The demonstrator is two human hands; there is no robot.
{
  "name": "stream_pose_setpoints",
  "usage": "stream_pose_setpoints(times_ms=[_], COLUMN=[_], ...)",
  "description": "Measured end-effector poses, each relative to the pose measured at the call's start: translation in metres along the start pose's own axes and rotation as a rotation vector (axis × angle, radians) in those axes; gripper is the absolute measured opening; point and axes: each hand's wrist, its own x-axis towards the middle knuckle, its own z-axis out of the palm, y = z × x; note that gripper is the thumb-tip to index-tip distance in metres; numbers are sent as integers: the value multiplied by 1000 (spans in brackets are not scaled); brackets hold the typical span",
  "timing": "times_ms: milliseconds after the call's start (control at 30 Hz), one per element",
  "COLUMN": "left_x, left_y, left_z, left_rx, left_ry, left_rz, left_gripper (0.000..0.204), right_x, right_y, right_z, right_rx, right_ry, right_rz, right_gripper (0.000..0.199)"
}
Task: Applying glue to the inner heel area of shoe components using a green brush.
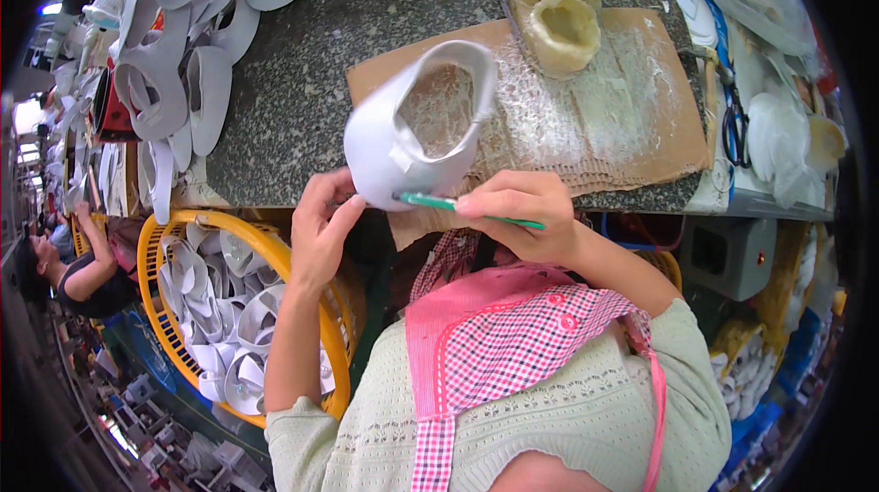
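Note:
My left hand (322,222) grips the near edge of a white shoe upper (417,130), holding it up over the table's front edge with its opening facing me. My right hand (526,213) pinches a thin green-handled tool (449,205), whose tip touches the lower edge of the upper. Beyond the upper lies a sheet of brown cardboard (632,98) smeared with whitish glue, and on it stands a small crusted glue pot (561,32).
A dark speckled stone table (311,80) carries a heap of white uppers (188,62) at its left. A yellow basket (156,254) of more uppers stands below left. Scissors (735,121) and plastic bags lie at the right. Another person (69,272) sits far left.

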Motion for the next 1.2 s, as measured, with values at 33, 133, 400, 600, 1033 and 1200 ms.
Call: stream_pose_setpoints(times_ms=[33, 133, 400, 600, 1033, 1200], left_x=[1, 8, -4, -13, 52, 48], left_y=[-2, -1, -4, 8, 48, 70], left_z=[4, 16, 23, 25, 51, 23], left_rx=[-234, -543, -725, -734, -971, -530], left_ry=[45, 116, 120, 113, -496, 215], left_rz=[-39, -65, -114, -91, -23, 413], left_gripper=[24, 19, 15, 17, 45, 23], right_x=[-1, -3, -2, -1, 60, 18], right_y=[2, 5, -8, -1, 13, 5], right_z=[2, -2, -20, -15, -135, -173], right_rx=[-59, -159, -508, -544, -476, -169], right_ry=[14, 38, 342, 140, 252, 350], right_rz=[6, 26, -42, -155, 62, 260], right_gripper=[19, 19, 19, 22, 12, 12])
